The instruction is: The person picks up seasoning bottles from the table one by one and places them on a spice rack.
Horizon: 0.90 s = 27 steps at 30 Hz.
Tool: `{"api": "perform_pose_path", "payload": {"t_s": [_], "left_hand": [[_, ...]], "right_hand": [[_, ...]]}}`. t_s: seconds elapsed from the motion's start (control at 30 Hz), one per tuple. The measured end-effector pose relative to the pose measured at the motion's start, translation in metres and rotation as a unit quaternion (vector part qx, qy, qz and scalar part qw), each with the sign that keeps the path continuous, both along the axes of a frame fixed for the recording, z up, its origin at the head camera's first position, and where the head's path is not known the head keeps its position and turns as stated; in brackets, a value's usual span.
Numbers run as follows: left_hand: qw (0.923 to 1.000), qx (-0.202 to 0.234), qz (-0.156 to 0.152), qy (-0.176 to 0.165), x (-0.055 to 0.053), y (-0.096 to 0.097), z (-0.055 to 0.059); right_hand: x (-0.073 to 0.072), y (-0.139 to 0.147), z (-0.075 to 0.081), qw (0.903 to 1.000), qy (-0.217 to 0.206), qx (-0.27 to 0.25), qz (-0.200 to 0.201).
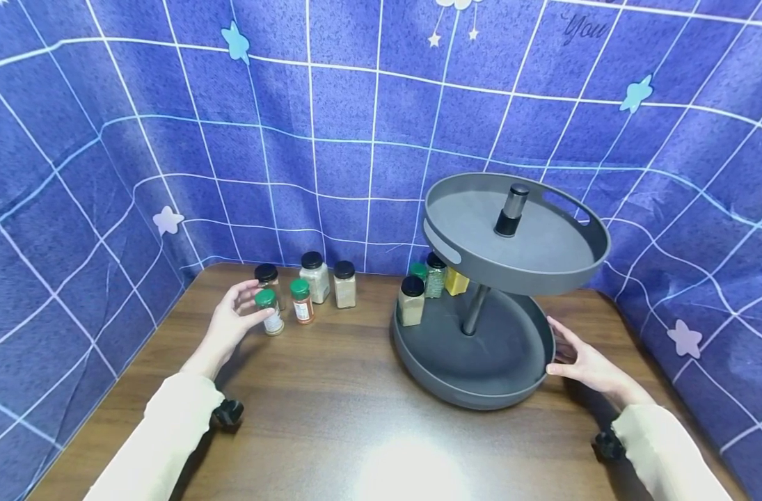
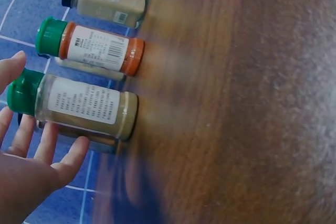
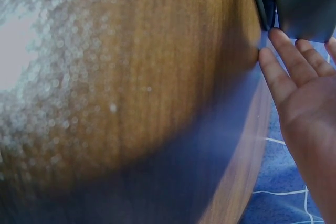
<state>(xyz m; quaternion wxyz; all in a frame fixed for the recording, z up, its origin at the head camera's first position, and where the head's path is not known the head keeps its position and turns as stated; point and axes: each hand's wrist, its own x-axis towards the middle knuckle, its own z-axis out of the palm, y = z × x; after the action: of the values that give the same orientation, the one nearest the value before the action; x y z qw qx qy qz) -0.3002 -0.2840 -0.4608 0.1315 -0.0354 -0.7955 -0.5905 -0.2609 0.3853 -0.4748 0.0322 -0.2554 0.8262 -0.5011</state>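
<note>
My left hand [image 1: 226, 330] is around a small spice jar [image 2: 86, 102] with a green cap and white label, standing on the table. Its thumb is beside the cap and its fingers spread along the far side in the left wrist view. A green-capped jar of orange-red spice [image 1: 303, 304] stands just to the right, with a black-capped jar [image 1: 267, 275] behind. At the right, my right hand [image 1: 584, 362] has its fingers extended at the outer rim of the lower tray of a grey two-tier turntable [image 1: 474, 398]. That lower tray bears several spice containers at its left back.
Two black-capped jars, one white-filled [image 1: 316, 281] and one beige-filled [image 1: 345, 288], stand near the back edge. The turntable's upper tray [image 1: 562, 254] overhangs the lower one around a central post [image 1: 474, 313]. A blue gridded cloth [image 1: 343, 167] hangs behind the wooden table [image 1: 305, 403].
</note>
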Motion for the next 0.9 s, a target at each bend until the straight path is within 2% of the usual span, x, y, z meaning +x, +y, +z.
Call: {"api": "perform_pose_path", "payload": {"t_s": [0.4, 0.67, 0.9], "left_hand": [[0.9996, 0.025, 0.003, -0.015, -0.002, 0.000, -0.011], [0.9942, 0.095, -0.019, -0.045, -0.004, 0.000, -0.012], [0.9922, 0.106, -0.021, -0.060, -0.007, -0.001, -0.014]], "right_hand": [[-0.001, 0.000, -0.002, 1.0000, 0.001, -0.003, 0.002], [-0.001, 0.000, -0.001, 1.0000, 0.003, -0.004, 0.004], [-0.002, 0.000, -0.002, 1.0000, 0.006, -0.001, 0.005]]}}
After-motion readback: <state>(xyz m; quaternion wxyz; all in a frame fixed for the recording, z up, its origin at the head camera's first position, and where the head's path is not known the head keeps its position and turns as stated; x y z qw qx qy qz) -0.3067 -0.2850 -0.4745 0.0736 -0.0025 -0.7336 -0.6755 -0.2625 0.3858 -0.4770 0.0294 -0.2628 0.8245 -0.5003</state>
